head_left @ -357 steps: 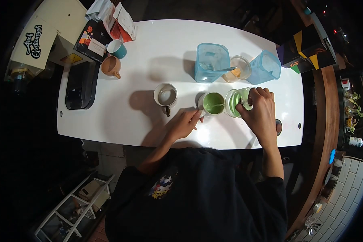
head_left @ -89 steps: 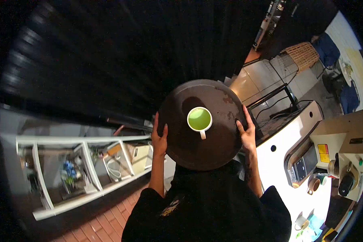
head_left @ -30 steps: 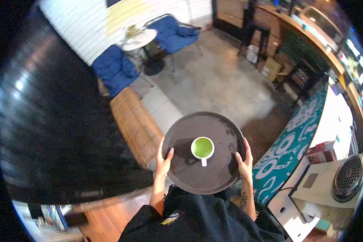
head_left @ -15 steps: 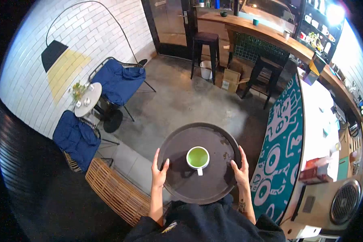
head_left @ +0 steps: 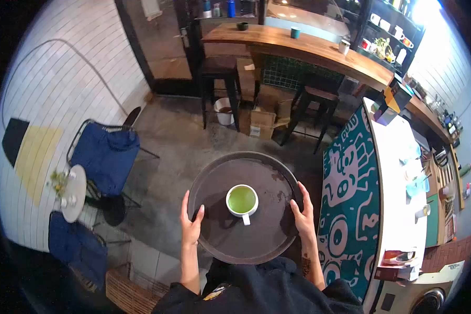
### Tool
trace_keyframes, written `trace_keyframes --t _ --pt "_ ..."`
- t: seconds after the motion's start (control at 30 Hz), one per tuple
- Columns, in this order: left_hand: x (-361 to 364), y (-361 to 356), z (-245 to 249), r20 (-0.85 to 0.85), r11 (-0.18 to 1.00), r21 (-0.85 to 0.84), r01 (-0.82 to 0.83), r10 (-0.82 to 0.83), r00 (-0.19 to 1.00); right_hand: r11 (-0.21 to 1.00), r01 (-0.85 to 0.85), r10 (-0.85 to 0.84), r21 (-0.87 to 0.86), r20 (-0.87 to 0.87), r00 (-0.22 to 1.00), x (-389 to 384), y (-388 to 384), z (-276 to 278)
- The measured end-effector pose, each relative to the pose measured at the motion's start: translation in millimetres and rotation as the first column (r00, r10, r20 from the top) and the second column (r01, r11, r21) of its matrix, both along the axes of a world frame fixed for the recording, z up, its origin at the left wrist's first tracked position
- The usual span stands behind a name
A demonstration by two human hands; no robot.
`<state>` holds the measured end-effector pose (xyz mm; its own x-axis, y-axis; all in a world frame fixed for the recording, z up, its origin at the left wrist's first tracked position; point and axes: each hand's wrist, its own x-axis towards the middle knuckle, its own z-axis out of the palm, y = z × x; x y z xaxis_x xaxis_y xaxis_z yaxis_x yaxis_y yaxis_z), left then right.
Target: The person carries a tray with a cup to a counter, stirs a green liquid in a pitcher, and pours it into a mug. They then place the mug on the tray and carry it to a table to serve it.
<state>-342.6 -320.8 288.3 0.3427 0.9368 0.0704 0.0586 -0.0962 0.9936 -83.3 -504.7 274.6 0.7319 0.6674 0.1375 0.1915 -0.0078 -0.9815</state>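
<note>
Grey concrete floor (head_left: 178, 149) spreads out ahead, with a white brick wall (head_left: 83, 57) on the left and a wooden bar (head_left: 293, 46) at the far side, two dark stools (head_left: 220, 68) (head_left: 322, 95) standing in front of it. On the left, a blue-cushioned chair (head_left: 107, 159) stands beside a small round table (head_left: 75, 206). To the right runs a white-topped counter (head_left: 395, 209) with a teal patterned front (head_left: 345, 201).

The white mug (head_left: 242, 209), with green liquid (head_left: 242, 199) in it, is away from the counter, upright near the middle of a round dark tray (head_left: 256, 243). Its handle (head_left: 246, 220) points back toward the person. The tray therefore bears the mug, and keeping it level looks important, since neither hand touches the mug itself.

Both hands are apart, clamped on opposite edges of the tray. The left hand (head_left: 192, 226) grips the left rim and the right hand (head_left: 304, 217) the right rim, each thumb over the top edge; the fingers' hold underneath is partly hidden. Darker patches mark the tray's surface near the right hand.
</note>
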Motion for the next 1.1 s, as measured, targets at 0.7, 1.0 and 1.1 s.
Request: trace_keyframes --t 0.7,1.0,1.1 --pt "331.0 346.3 35.7 0.019 0.961 0.099 0.26 -0.263 0.965 0.981 0.186 -0.189 0.044 0.068 0.98 283.0 283.5 51.0" --pt "464.5 422.0 29.9 0.11 0.978 0.142 0.15 -0.167 0.98 0.995 0.093 -0.095 0.019 0.195 0.976 454.5 391.3 38.6" --pt "509.0 450.1 30.6 0.09 0.985 0.132 0.106 -0.119 0.989 0.999 0.054 -0.054 0.006 0.166 0.985 504.1 426.9 40.2"
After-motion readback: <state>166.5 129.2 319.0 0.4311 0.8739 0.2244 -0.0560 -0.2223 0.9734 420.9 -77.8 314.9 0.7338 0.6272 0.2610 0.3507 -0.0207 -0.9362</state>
